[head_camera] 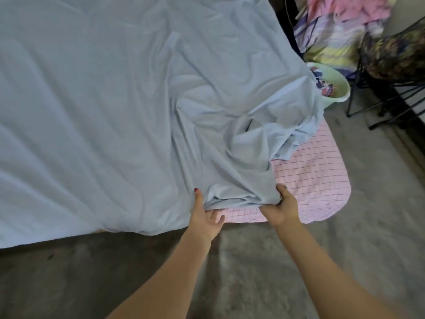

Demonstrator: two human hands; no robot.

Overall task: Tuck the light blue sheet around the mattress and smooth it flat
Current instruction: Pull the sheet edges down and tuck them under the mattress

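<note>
The light blue sheet [115,100] covers most of the mattress and is creased, with a bunched fold near the right corner. That corner of the mattress [317,180] is bare and shows a pink cover with a dark grid. My left hand [205,215] grips the sheet's hem at the near edge, thumb on top and fingers underneath. About a hand's width to the right, my right hand [281,207] pinches the bunched hem over the pink cover.
Grey floor [253,261] runs along the near side of the bed. A pale green basin [333,86] with clothes stands by the far right corner. Behind it are a pile of laundry [333,31] and a black metal chair [391,72].
</note>
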